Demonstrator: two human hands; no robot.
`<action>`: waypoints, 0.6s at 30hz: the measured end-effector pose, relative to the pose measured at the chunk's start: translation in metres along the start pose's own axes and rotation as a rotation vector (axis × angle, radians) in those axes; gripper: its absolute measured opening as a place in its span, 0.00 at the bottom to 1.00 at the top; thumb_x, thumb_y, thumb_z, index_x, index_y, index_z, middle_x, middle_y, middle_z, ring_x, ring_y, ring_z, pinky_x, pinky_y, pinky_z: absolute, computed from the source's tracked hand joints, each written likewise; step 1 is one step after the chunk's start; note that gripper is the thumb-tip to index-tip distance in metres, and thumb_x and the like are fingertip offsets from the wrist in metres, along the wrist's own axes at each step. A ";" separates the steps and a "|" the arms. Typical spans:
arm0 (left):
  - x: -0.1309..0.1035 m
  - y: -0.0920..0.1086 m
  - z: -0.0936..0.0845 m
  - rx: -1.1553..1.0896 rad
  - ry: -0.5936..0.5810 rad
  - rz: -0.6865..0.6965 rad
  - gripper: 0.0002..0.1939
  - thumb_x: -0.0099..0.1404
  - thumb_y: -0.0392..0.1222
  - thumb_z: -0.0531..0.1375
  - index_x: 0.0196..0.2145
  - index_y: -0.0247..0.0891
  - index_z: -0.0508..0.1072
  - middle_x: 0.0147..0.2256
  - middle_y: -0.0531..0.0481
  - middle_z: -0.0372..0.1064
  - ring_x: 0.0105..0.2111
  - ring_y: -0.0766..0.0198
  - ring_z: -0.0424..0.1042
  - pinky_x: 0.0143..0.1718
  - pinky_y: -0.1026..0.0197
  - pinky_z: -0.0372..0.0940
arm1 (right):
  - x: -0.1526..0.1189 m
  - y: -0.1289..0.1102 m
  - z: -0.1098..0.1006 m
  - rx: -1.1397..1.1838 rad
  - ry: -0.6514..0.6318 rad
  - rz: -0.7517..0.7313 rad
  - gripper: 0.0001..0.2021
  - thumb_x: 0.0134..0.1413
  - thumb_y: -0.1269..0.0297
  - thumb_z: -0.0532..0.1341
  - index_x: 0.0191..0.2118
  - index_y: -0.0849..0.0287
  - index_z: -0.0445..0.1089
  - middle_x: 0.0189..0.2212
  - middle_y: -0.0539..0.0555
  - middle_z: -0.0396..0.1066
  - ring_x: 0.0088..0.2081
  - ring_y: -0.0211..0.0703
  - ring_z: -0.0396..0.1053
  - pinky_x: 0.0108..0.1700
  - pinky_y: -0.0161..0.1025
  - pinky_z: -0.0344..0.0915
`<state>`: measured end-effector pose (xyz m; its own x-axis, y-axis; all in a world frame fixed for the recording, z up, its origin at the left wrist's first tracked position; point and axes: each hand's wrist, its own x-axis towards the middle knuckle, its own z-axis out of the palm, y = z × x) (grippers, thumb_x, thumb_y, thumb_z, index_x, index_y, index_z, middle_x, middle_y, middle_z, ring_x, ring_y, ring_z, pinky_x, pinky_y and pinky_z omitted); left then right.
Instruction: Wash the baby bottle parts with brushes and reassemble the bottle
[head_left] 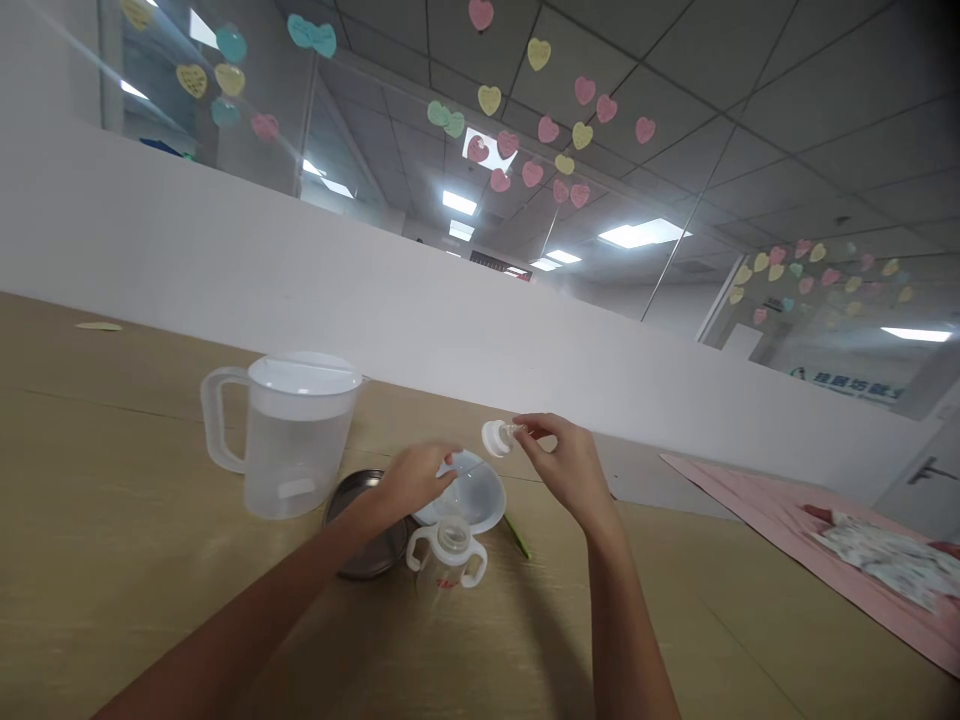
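Note:
My right hand point(566, 465) pinches a baby bottle nipple point(504, 436) with a white collar, held in the air above the table and tilted sideways. My left hand point(420, 478), slightly blurred, is over the left side of a pale bowl point(487, 500); its thumb and finger are apart, and I see nothing between them. Just in front of the bowl stands a clear baby bottle point(444, 580) with two white handles and an uncovered mouth. Behind my left wrist lies a round dark metal dish point(364, 565), partly hidden by the arm.
A translucent lidded pitcher point(296, 440) holding clear liquid stands at the left. A thin green stick point(517, 537) lies right of the bowl. At the far right, another person's hands hold patterned cloth point(885, 560) on a pink sheet point(757, 490). A white wall point(420, 320) rises behind the table.

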<state>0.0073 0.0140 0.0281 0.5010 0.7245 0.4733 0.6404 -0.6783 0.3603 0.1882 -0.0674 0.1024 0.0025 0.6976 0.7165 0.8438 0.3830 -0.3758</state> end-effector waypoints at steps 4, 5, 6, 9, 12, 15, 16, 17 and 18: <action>-0.009 0.024 -0.040 -0.199 0.106 0.066 0.33 0.54 0.47 0.58 0.57 0.41 0.55 0.53 0.47 0.60 0.44 0.58 0.66 0.45 0.58 0.61 | -0.002 -0.010 0.005 0.048 -0.039 -0.010 0.09 0.50 0.64 0.57 0.35 0.59 0.72 0.31 0.53 0.73 0.33 0.41 0.69 0.38 0.37 0.62; -0.012 0.031 -0.048 -0.230 0.098 0.075 0.36 0.53 0.49 0.59 0.58 0.42 0.53 0.54 0.47 0.58 0.46 0.58 0.64 0.47 0.58 0.61 | -0.002 -0.013 0.005 0.069 -0.046 -0.019 0.09 0.50 0.63 0.58 0.35 0.59 0.72 0.30 0.52 0.73 0.33 0.41 0.69 0.38 0.37 0.62; -0.015 0.037 -0.054 -0.249 0.090 0.081 0.36 0.53 0.50 0.60 0.58 0.43 0.53 0.55 0.47 0.57 0.48 0.57 0.63 0.48 0.57 0.60 | -0.003 -0.016 0.006 0.094 -0.050 -0.032 0.08 0.50 0.63 0.58 0.35 0.59 0.72 0.30 0.52 0.73 0.33 0.40 0.69 0.38 0.37 0.63; -0.021 0.050 -0.062 -0.288 0.081 0.134 0.30 0.55 0.50 0.59 0.54 0.43 0.59 0.54 0.48 0.60 0.49 0.56 0.62 0.49 0.56 0.59 | -0.005 -0.024 0.010 0.167 -0.043 -0.093 0.07 0.50 0.63 0.59 0.33 0.59 0.72 0.30 0.52 0.72 0.33 0.40 0.69 0.38 0.36 0.63; -0.021 0.053 -0.060 -0.319 0.097 0.188 0.19 0.59 0.48 0.56 0.48 0.42 0.66 0.48 0.49 0.66 0.47 0.57 0.64 0.47 0.56 0.60 | -0.006 -0.028 0.017 0.247 -0.024 -0.151 0.07 0.50 0.62 0.58 0.33 0.59 0.71 0.31 0.52 0.71 0.34 0.39 0.68 0.39 0.37 0.65; -0.018 0.053 -0.057 -0.327 0.143 0.212 0.17 0.60 0.47 0.56 0.46 0.41 0.67 0.45 0.50 0.68 0.45 0.59 0.66 0.46 0.58 0.60 | -0.007 -0.028 0.024 0.346 -0.019 -0.125 0.08 0.52 0.61 0.56 0.33 0.59 0.68 0.32 0.53 0.69 0.34 0.39 0.68 0.35 0.35 0.66; -0.018 0.053 -0.057 -0.330 0.158 0.217 0.17 0.60 0.47 0.55 0.46 0.41 0.66 0.45 0.50 0.68 0.45 0.60 0.66 0.46 0.59 0.60 | -0.007 -0.028 0.026 0.371 -0.025 -0.101 0.09 0.53 0.60 0.56 0.34 0.59 0.68 0.33 0.53 0.69 0.35 0.38 0.68 0.33 0.34 0.67; -0.018 0.053 -0.056 -0.328 0.176 0.216 0.17 0.61 0.47 0.55 0.47 0.42 0.66 0.45 0.51 0.68 0.45 0.60 0.66 0.46 0.60 0.61 | -0.007 -0.028 0.028 0.389 -0.036 -0.076 0.09 0.53 0.59 0.55 0.34 0.59 0.67 0.34 0.54 0.69 0.35 0.39 0.67 0.31 0.33 0.66; -0.018 0.053 -0.056 -0.322 0.199 0.209 0.18 0.61 0.48 0.55 0.48 0.42 0.64 0.46 0.50 0.68 0.45 0.60 0.66 0.45 0.60 0.61 | -0.007 -0.028 0.028 0.400 -0.048 -0.051 0.10 0.53 0.58 0.55 0.36 0.59 0.67 0.36 0.54 0.69 0.37 0.39 0.67 0.31 0.33 0.66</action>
<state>-0.0005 -0.0417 0.0833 0.4582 0.5515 0.6971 0.3075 -0.8342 0.4578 0.1492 -0.0660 0.0912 -0.0673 0.6952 0.7156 0.5672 0.6167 -0.5458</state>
